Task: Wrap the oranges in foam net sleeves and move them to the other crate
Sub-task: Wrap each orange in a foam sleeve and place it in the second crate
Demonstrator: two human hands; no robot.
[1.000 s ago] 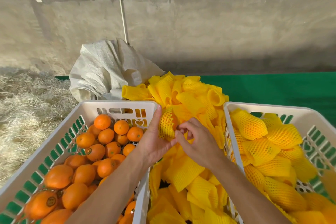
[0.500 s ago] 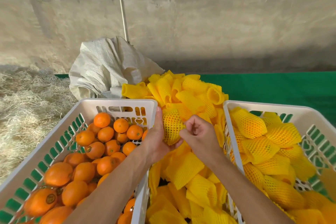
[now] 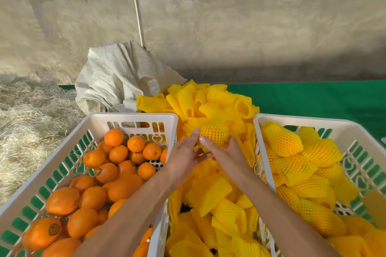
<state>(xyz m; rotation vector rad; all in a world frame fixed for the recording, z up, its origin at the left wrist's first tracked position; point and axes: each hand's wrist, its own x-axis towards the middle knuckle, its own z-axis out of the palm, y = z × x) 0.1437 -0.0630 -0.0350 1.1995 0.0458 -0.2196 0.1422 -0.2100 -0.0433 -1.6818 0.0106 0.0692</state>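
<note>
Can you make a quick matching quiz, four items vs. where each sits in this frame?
Items:
1. bare oranges
2. wrapped oranges
3. empty sleeves
4. sack

Places:
A. behind the left crate
B. right crate
C. heap between the crates
D. left crate

Pairs: 1-D, 2-B, 3-C, 4-A

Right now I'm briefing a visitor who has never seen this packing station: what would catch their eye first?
Probably the heap of yellow foam net sleeves in the middle, between two white crates. The left crate holds bare oranges; the right crate holds wrapped ones. Over the heap, the left hand and right hand hold a netted orange.
</note>
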